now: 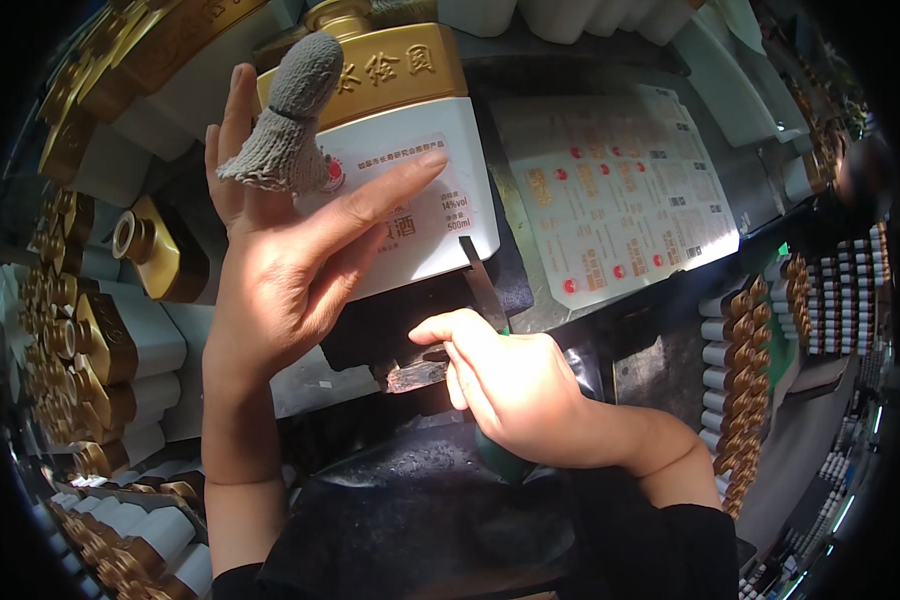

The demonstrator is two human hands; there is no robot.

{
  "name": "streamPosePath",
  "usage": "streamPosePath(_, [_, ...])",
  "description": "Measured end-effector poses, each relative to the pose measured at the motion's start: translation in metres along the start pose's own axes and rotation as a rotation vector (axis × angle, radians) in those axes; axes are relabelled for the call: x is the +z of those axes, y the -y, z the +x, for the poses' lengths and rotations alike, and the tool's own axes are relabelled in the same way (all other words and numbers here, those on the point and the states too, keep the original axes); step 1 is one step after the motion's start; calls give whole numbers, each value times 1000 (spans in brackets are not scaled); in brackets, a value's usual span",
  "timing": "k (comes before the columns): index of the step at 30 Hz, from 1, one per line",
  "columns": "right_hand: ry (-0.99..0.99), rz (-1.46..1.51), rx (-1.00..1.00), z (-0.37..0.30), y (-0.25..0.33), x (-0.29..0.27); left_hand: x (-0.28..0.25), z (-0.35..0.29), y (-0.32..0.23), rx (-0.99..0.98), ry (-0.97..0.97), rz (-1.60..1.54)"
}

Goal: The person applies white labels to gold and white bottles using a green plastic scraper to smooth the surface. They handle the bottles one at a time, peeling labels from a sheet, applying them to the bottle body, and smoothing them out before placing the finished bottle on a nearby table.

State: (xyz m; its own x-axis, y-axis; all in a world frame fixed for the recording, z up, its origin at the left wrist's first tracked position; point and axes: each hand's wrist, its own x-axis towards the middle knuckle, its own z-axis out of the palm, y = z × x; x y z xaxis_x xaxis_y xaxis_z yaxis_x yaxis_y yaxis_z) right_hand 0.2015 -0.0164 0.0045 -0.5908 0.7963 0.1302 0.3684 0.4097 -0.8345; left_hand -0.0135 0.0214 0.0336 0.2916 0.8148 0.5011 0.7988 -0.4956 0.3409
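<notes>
Left grip (285, 245) over white bottle (400, 120), gold embossed shoulder (410, 88)

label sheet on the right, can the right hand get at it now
Probably yes: the way to the label sheet looks free, though the right hand holds a green-handled blade.

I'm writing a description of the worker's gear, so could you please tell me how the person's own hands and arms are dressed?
The left hand wears a grey knitted cover on one finger, flared at its base; the right hand is ungloved. Both forearms show bare below black sleeves.
</notes>
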Motion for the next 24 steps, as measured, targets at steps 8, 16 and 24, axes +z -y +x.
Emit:
streamPosePath(8, [20, 33, 19, 3, 2, 2, -4, -2, 5, 25, 95, 32])
streamPosePath(16, [33, 86, 43, 4, 2, 1, -9, 6, 5, 52, 151, 93])
streamPosePath(24, [62, 130, 63, 6, 5, -1, -9, 6, 8, 60, 133, 56])
